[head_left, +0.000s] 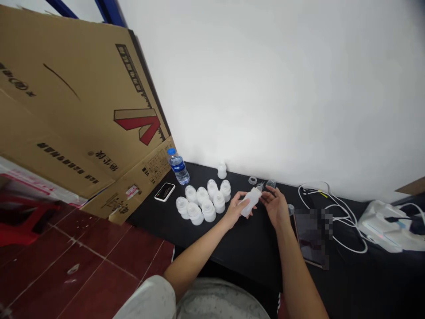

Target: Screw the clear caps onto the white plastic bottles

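The left hand (pixel 235 210) grasps a white plastic bottle (pixel 250 202) over the black tabletop (pixel 252 248). Long axis slants; neck (pixel 259 189) points up and right, away from the body. The right hand (pixel 275 207), fingers partly curled, lies just beside the neck; grip cannot be determined.

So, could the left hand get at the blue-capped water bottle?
Probably, but not directly. The left hand holds a white plastic bottle, and a cluster of white bottles stands between it and the water bottle; it must go over or around them.
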Tool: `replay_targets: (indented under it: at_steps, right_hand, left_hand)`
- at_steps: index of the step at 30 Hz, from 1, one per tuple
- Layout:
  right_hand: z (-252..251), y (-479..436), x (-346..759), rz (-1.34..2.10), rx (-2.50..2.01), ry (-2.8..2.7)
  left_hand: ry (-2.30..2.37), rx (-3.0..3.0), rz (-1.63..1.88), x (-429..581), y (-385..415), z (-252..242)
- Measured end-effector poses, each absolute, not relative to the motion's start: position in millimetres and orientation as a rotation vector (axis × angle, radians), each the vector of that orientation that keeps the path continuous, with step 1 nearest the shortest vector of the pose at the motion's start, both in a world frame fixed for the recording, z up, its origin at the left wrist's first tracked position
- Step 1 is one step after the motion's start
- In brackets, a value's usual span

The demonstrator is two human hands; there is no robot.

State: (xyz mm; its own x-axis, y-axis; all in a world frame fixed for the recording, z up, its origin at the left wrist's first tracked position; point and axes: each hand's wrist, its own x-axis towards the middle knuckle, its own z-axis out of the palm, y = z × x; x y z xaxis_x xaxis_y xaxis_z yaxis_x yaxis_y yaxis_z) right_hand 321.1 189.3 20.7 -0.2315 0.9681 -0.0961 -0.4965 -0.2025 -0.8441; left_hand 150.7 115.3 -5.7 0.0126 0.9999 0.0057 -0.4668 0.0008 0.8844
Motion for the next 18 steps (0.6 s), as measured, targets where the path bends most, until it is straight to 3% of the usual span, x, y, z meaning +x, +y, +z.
replay_targets:
  at_steps: [18]
  right_hand:
    - [22, 179, 311, 1.64, -0.796, -1.022]
  left_hand:
    - [0.985, 1.025, 1.371, 152, 105, 4]
